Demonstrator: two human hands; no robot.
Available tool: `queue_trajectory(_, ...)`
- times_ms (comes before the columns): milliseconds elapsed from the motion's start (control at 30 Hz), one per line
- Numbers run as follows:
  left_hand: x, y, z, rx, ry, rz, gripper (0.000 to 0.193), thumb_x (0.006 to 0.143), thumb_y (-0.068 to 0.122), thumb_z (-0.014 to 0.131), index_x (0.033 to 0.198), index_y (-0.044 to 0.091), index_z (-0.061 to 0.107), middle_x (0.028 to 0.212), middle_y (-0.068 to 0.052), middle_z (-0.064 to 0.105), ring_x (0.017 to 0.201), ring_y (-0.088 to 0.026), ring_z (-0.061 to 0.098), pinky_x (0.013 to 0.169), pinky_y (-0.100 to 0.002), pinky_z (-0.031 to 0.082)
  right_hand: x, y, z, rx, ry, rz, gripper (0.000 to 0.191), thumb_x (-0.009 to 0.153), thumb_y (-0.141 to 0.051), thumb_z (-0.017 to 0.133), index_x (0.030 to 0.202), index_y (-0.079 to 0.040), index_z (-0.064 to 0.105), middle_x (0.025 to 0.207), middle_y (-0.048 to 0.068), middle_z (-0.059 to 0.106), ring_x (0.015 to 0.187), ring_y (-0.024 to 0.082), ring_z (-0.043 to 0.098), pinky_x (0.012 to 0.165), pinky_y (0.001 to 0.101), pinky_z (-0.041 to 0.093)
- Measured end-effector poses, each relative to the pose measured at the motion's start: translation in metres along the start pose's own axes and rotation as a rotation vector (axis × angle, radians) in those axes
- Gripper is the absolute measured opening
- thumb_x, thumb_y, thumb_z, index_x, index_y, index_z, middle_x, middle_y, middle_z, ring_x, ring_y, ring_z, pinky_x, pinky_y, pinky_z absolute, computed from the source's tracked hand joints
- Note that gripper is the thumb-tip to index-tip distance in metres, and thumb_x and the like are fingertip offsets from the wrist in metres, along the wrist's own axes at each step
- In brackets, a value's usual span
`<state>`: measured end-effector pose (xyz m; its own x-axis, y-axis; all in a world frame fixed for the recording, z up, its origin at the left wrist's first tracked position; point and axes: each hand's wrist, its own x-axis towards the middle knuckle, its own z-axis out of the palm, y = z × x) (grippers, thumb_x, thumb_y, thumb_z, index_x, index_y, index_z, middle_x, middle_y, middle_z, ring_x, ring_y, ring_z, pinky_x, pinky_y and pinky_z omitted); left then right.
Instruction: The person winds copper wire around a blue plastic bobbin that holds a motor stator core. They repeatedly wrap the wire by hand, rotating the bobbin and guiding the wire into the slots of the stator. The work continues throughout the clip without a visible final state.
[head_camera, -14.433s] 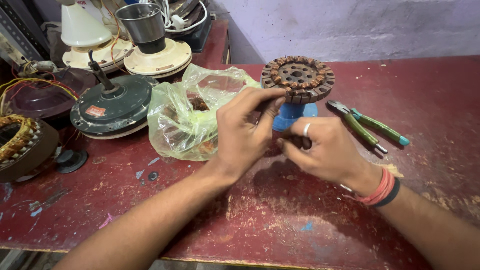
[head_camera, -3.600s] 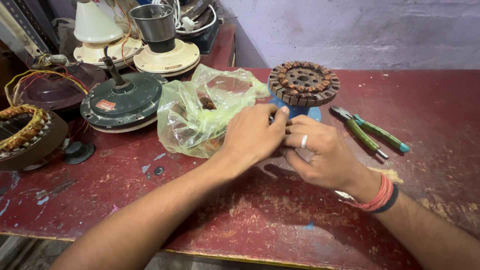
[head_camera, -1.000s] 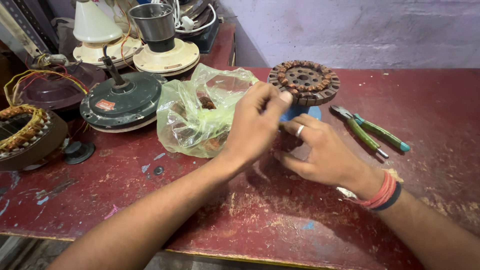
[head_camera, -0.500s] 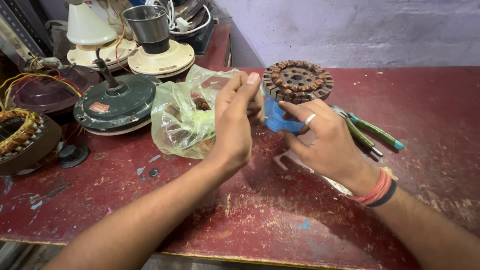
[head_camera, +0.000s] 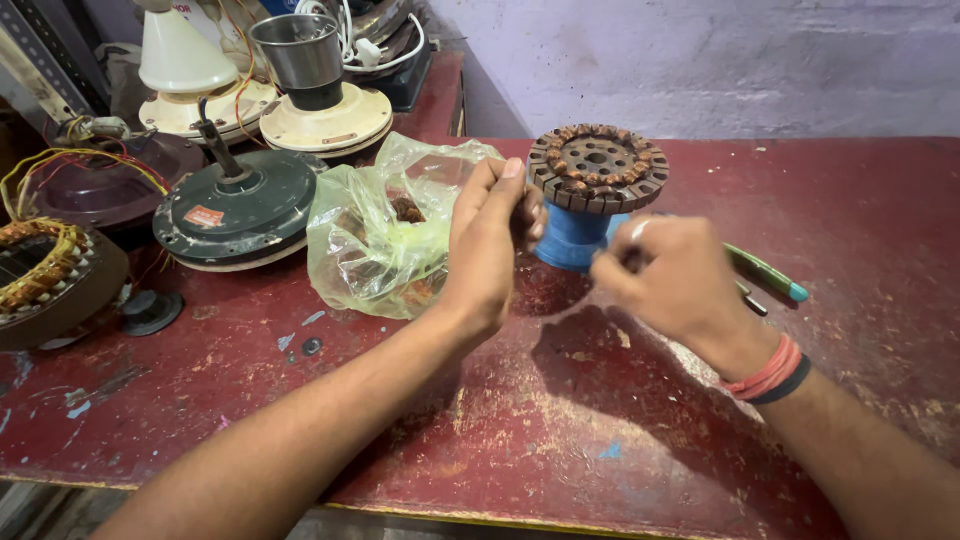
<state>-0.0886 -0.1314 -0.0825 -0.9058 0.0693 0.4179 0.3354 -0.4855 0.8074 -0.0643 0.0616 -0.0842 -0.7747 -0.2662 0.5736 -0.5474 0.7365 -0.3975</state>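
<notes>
A round fan stator (head_camera: 598, 165) with copper windings sits on a blue stand (head_camera: 572, 238) at the back middle of the red table (head_camera: 560, 420). My left hand (head_camera: 490, 245) is raised just left of the stand, fingers pressed together in a pinch near the stator's rim. Whatever it pinches is too small to see. My right hand (head_camera: 675, 285) is blurred, curled closed just right of the stand and in front of it. It wears a ring and red and black wristbands. Nothing shows in its fingers.
A crumpled clear plastic bag (head_camera: 385, 235) with small brown parts lies left of my left hand. Green-handled pliers (head_camera: 768, 275) lie behind my right hand. Fan motor housings (head_camera: 238, 205), a wound coil (head_camera: 40, 265) and cream bases (head_camera: 325, 115) crowd the left and back.
My right hand has come off the blue stand and swung right and toward me. My left hand stays raised beside the stator. The view has shifted slightly.
</notes>
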Motion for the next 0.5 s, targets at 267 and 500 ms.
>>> queue_trajectory(267,-0.012,0.019,0.004,1.240,-0.140,0.273,0.033,0.103,0.033,0.054,0.091,0.005,0.066,0.070,-0.020,0.067,0.069,-0.043,0.065,0.065,-0.053,0.048,-0.005,-0.022,0.001,0.106,0.104,-0.421,0.018,0.075,0.001,0.074,0.092,0.002,0.070,0.087,0.013,0.068,0.078,0.026,0.066,0.068,0.0368,0.052)
queue_trajectory(500,-0.009,0.028,0.007,1.143,-0.011,0.147,0.046,0.099,0.038,0.062,0.071,0.002,0.068,0.056,-0.017,0.057,0.052,-0.031,0.054,0.055,-0.044,0.042,-0.003,-0.018,-0.005,0.050,0.302,-0.386,0.017,0.085,0.003,0.076,0.101,-0.001,0.073,0.097,0.011,0.071,0.087,0.025,0.067,0.075,0.0341,0.053)
